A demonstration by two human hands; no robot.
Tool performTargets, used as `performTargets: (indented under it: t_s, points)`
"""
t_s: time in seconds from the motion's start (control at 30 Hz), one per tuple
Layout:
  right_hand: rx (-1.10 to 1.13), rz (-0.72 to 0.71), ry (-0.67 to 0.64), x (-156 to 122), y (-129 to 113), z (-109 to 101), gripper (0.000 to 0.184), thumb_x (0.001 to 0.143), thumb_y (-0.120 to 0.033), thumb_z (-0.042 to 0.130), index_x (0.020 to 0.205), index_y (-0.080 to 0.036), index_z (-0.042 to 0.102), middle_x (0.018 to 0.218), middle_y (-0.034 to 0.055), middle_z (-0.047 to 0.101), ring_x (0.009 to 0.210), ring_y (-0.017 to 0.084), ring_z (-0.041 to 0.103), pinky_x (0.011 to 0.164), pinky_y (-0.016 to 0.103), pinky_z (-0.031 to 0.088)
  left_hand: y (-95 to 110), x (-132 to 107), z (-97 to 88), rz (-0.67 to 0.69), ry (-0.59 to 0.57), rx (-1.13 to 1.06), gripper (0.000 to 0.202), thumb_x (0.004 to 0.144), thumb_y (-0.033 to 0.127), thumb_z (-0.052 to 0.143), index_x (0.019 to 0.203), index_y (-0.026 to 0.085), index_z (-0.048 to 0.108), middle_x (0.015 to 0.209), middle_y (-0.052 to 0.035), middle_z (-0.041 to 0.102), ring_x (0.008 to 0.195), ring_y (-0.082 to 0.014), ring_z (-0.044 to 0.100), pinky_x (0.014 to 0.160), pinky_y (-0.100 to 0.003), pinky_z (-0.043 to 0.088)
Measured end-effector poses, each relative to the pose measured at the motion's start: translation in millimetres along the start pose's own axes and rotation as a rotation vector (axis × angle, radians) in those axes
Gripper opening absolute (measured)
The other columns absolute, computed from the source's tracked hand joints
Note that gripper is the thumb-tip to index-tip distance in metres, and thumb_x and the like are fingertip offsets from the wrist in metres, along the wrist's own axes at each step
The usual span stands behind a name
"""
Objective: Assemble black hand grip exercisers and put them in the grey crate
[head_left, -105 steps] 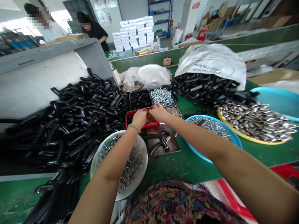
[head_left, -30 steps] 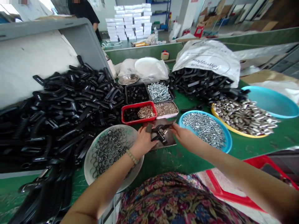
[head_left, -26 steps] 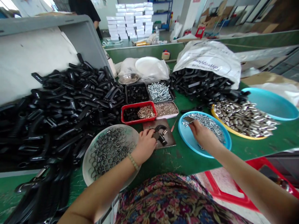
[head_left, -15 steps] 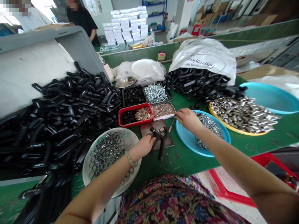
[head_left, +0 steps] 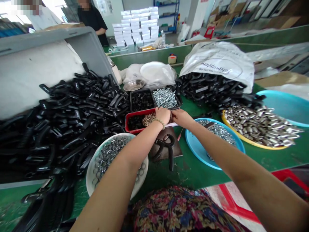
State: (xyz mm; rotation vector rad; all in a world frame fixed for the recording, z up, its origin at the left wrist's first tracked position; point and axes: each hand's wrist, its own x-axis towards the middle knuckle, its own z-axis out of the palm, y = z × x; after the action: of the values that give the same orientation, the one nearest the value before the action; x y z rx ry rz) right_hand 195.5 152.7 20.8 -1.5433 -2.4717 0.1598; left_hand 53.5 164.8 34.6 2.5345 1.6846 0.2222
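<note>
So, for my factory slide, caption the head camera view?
Bare left hand and right hand reach over a red tray of small parts beside heaped black handles.

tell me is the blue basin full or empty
The blue basin is partly full: small metal parts cover its far side, with bare blue showing nearer.

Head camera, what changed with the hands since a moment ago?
The left hand let go of the black curved part, which lies on the dark plate, and moved forward over the red tray. The right hand moved left, off the blue basin. The ring-filled bowl stayed put.
</note>
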Motion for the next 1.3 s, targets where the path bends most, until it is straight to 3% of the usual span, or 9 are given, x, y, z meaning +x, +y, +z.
performTargets:
  t_s: [0.1,0.23,0.4,0.57,0.67,0.8,0.97,1.17,1.3]
  points:
    - [0.146,0.013,0.023,-14.2,-2.3,-2.6,0.019,0.081,-0.012,0.046,0.091,-0.015,0.062,0.087,0.0058,0.066,0.081,0.016,0.059,0.073,0.025,0.043,-1.8,-0.9,8.5,0.0,0.018,-0.006,0.026,0.091,0.025,0.043,0.089,0.015,0.067,0.096,-0.0115,0.066,0.101,-0.0273,0.051,0.087,-0.045,0.033]
    - [0.343,-0.004,-0.02,-48.2,-21.1,2.4,0.017,0.087,-0.019,0.046,0.091,-0.018,0.062,0.079,-0.0006,0.067,0.066,0.012,0.06,0.062,0.022,0.047,-5.5,-3.0,4.5,-0.056,0.071,-0.128,0.022,0.088,0.026,0.047,0.087,0.017,0.066,0.099,-0.0104,0.067,0.101,-0.0267,0.054,0.089,-0.045,0.035]
    - [0.433,-0.028,-0.061,-68.5,-40.7,15.5,0.009,0.086,-0.02,0.054,0.084,-0.018,0.062,0.081,0.0027,0.067,0.074,0.014,0.062,0.068,0.025,0.048,-11.5,-10.6,-11.2,-0.072,0.112,-0.442,0.018,0.087,0.019,0.047,0.09,0.015,0.064,0.091,-0.008,0.069,0.09,-0.0195,0.062,0.084,-0.032,0.044]
    - [0.403,-0.052,-0.063,-68.2,-44.4,22.1,0.012,0.089,-0.02,0.049,0.088,-0.018,0.061,0.087,0.0053,0.066,0.085,0.017,0.061,0.078,0.03,0.047,-26.4,-61.2,-20.1,-0.156,0.025,-1.084,0.012,0.084,0.016,0.049,0.09,0.014,0.06,0.088,-0.0062,0.07,0.08,-0.015,0.065,0.072,-0.026,0.05]
    - [0.369,-0.076,-0.062,-70.7,-45.3,24.4,0.016,0.092,-0.023,0.046,0.09,-0.018,0.06,0.089,0.0066,0.064,0.087,0.018,0.06,0.08,0.031,0.046,-35.6,-100.5,-15.0,-0.267,-0.06,-1.225,0.014,0.083,0.021,0.053,0.092,0.014,0.06,0.087,-0.0061,0.07,0.074,-0.0135,0.065,0.066,-0.025,0.05]
    - [0.317,-0.129,-0.049,-75.1,-45.6,26.6,0.018,0.094,-0.025,0.042,0.093,-0.017,0.058,0.089,0.0074,0.063,0.086,0.017,0.06,0.08,0.03,0.046,-38.5,-135.4,0.3,-0.278,-0.081,-1.222,0.013,0.078,0.024,0.059,0.085,0.014,0.062,0.076,-0.002,0.067,0.067,-0.0126,0.062,0.065,-0.025,0.05]
    - [0.341,-0.124,-0.023,-76.5,-45.1,27.4,0.017,0.094,-0.025,0.043,0.093,-0.017,0.058,0.088,0.0058,0.063,0.084,0.016,0.06,0.078,0.028,0.047,-28.5,-150.7,16.2,-0.312,-0.073,-1.26,0.008,0.08,0.019,0.054,0.084,0.015,0.06,0.075,-0.0016,0.066,0.07,-0.0144,0.064,0.071,-0.027,0.052]
    - [0.36,-0.118,-0.02,-74.4,-44.3,27.2,0.017,0.093,-0.025,0.044,0.092,-0.017,0.059,0.087,0.0056,0.064,0.081,0.016,0.06,0.075,0.027,0.047,-20.9,-158.9,19.1,-0.17,0.086,-0.841,0.013,0.085,0.027,0.057,0.086,0.016,0.064,0.093,-0.0059,0.065,0.092,-0.0191,0.062,0.091,-0.034,0.047]
    - [0.375,-0.121,-0.023,-75.1,-42.8,27.1,0.017,0.093,-0.026,0.045,0.092,-0.018,0.06,0.088,0.0051,0.064,0.082,0.016,0.061,0.074,0.027,0.047,-17.2,-161.3,23.6,-0.105,0.143,-0.718,0.016,0.089,0.024,0.05,0.085,0.014,0.062,0.099,-0.0079,0.06,0.096,-0.0182,0.059,0.094,-0.033,0.045]
